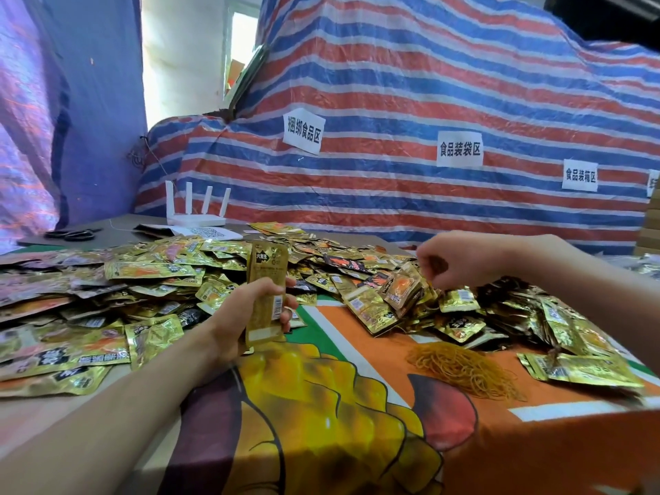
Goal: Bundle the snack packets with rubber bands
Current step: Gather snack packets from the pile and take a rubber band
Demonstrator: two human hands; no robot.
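Observation:
My left hand point(246, 316) grips an upright stack of gold snack packets point(266, 287) at the middle of the table, fingers wrapped round its lower half. My right hand point(453, 260) hovers with curled fingers over a bundled stack of gold packets point(400, 292) on the heap; whether it pinches anything I cannot tell. Loose gold and black snack packets point(143, 280) cover the table from left to right. A pile of tan rubber bands point(464, 367) lies on the orange cloth near my right forearm.
A white router point(196, 209) with antennas and black scissors point(71, 234) sit at the table's back left. A striped tarp point(393, 101) with white paper signs hangs behind. The printed orange cloth point(357, 423) drapes over the front edge.

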